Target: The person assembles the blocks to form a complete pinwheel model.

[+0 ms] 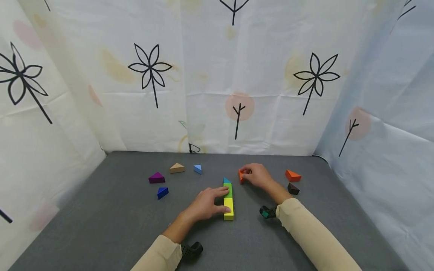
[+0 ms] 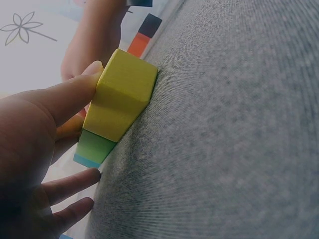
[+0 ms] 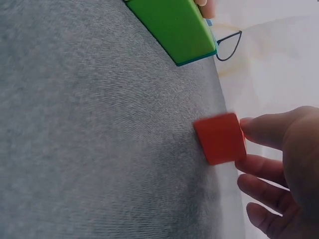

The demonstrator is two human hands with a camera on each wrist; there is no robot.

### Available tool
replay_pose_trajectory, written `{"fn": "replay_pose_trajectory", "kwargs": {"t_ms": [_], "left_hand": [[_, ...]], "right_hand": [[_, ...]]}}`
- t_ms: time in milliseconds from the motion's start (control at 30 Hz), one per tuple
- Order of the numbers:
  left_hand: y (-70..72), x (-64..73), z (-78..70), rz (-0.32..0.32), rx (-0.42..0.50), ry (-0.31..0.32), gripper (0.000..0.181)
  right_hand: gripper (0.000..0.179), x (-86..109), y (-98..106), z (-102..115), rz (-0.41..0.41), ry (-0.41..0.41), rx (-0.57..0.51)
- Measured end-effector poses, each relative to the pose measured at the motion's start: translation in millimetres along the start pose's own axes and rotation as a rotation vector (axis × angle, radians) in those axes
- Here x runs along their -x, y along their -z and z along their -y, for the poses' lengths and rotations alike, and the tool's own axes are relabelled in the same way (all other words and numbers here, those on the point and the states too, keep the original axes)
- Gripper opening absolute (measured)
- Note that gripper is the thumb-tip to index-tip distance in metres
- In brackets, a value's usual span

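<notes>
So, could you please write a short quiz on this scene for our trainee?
1. Multiple choice: which block does the thumb of the left hand touch?
A) the purple block
B) the yellow block
C) the tan block

2. True or false: in the row, the green block lies between the yellow block and the teal block.

3. Open question: what is the right hand holding?

Key: 1. B; 2. True; 3. The red block.

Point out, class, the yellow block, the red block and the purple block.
Yellow block [image 1: 229, 204]: head view, top face.
Red block [image 3: 221, 139]: right wrist view, middle of its visible face.
Purple block [image 1: 157, 180]: head view, front face.
</notes>
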State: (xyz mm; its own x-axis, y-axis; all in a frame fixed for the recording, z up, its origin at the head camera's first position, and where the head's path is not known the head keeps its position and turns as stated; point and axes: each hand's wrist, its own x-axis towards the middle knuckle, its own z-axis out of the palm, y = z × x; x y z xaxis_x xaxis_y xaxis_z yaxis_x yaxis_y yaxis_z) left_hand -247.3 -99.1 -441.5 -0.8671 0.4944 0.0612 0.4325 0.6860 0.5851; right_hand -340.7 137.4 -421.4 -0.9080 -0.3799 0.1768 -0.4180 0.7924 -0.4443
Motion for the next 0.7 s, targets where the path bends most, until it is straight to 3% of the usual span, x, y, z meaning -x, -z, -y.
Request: {"fn": "replay_pose_trajectory", "kwargs": {"t_ms": [267,433,600,700], "left_hand": [[1.9,-0.1,-1.1,0.000,-0.001,0.000,0.067],[2.2,-1.2,-0.7,0.005,-0.005,0.001,0.067],[2.4,-2.6,0.3,0.013,-0.007,0.004,0.067],[3.3,-2.7,0.4,0.016,-0.008,0.008,0.067]], "right_hand": [[0.025,6.9,1,1,0.011,0.024,-0.005],[0.028,3.3,5,-1,0.017,0.103,0.033],[0.037,-4.4,11,-6,0.108,0.199,0.059],[0.035,-8.1,13,-7,0.167,0.206,0.047]]}}
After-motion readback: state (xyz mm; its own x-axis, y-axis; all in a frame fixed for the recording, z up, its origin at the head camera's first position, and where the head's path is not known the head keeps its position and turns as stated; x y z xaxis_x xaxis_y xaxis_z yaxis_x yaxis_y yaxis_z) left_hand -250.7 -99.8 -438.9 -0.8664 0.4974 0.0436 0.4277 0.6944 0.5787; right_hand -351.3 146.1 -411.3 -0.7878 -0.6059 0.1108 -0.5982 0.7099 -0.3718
